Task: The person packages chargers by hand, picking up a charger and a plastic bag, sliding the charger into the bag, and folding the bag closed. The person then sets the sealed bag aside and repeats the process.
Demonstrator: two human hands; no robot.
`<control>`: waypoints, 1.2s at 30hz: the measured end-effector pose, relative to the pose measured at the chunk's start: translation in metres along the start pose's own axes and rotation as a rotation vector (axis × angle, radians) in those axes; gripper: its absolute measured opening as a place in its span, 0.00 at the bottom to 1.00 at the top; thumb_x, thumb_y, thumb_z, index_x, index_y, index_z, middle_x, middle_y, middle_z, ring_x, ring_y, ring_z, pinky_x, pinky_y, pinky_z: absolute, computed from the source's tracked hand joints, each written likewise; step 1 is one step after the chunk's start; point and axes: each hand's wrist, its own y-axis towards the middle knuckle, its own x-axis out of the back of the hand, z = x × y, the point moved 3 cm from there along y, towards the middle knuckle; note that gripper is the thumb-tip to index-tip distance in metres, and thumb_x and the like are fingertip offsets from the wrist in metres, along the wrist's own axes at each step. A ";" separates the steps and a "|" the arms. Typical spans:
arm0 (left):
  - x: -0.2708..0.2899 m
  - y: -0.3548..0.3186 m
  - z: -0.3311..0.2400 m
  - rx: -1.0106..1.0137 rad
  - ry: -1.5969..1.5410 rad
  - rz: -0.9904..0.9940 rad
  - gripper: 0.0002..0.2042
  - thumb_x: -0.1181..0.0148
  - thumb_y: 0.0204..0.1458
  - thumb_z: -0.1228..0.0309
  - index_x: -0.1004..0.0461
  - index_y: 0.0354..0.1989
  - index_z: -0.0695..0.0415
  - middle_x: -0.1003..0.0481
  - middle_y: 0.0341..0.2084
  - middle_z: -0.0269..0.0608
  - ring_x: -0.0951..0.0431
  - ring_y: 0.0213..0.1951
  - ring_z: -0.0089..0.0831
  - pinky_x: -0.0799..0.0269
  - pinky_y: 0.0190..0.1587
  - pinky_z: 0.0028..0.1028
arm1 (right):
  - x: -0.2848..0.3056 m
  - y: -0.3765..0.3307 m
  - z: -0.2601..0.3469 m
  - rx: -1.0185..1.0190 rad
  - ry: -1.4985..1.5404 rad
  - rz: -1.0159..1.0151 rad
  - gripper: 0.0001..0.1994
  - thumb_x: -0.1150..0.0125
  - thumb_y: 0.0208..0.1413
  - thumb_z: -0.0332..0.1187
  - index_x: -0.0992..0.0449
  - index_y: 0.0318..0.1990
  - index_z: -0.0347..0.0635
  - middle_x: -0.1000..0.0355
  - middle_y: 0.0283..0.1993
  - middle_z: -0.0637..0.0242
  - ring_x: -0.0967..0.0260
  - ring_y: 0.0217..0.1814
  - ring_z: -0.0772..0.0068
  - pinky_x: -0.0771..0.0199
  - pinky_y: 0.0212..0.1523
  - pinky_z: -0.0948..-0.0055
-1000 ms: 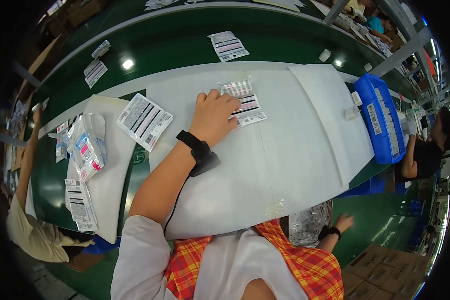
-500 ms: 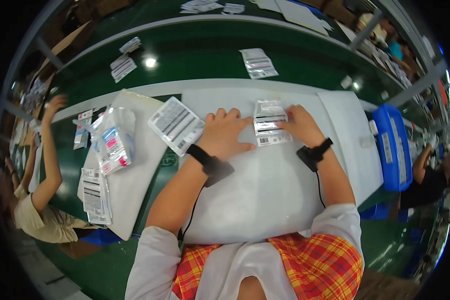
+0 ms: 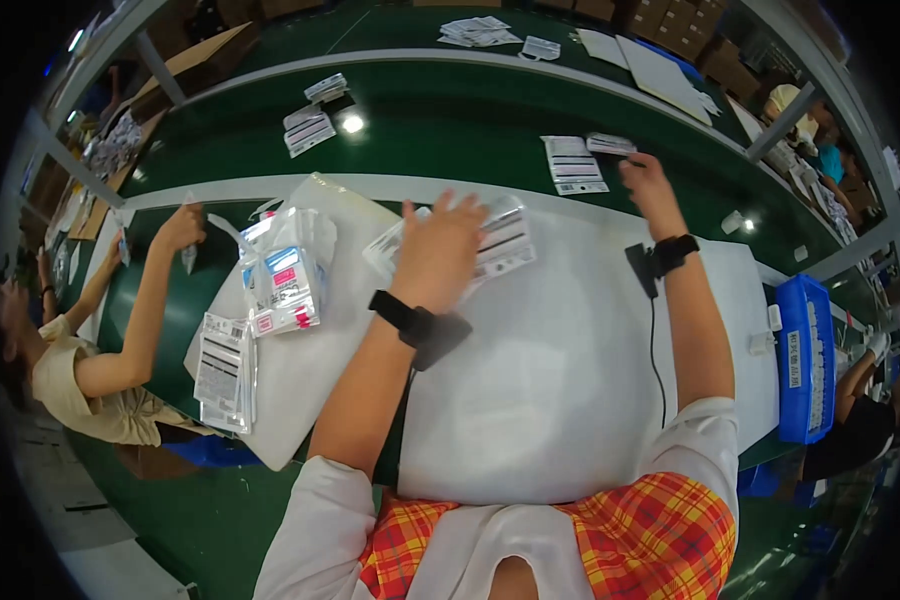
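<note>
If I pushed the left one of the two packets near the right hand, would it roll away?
That packet probably wouldn't roll, because it lies flat. It might slide easily, since the green surface under it looks smooth and shiny. It's likely light too, as it looks thin.

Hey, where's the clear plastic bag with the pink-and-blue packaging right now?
In the head view, the clear plastic bag lies left of centre, to the left of the person's left hand, just beyond a stack of flat packets.
</note>
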 end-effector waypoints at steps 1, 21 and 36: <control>-0.006 0.005 -0.010 0.004 0.009 -0.002 0.16 0.52 0.58 0.70 0.31 0.55 0.54 0.36 0.61 0.40 0.42 0.65 0.44 0.56 0.63 0.61 | -0.020 -0.022 0.026 0.139 0.044 0.088 0.12 0.43 0.55 0.33 0.30 0.45 0.40 0.29 0.37 0.67 0.31 0.39 0.73 0.31 0.41 0.73; -0.075 0.002 -0.051 -0.093 0.128 0.349 0.33 0.47 0.52 0.51 0.43 0.66 0.52 0.48 0.68 0.36 0.53 0.70 0.42 0.60 0.66 0.58 | 0.003 -0.214 0.023 0.697 -0.429 0.909 0.24 0.39 0.45 0.35 0.32 0.52 0.43 0.35 0.54 0.52 0.40 0.58 0.52 0.40 0.57 0.60; -0.090 -0.001 -0.098 -0.149 0.185 0.086 0.11 0.46 0.45 0.71 0.26 0.38 0.59 0.27 0.36 0.45 0.29 0.44 0.39 0.51 0.63 0.46 | 0.179 0.128 -0.303 -0.127 0.217 -0.292 0.31 0.34 0.46 0.28 0.39 0.58 0.29 0.30 0.52 0.54 0.29 0.48 0.58 0.28 0.51 0.65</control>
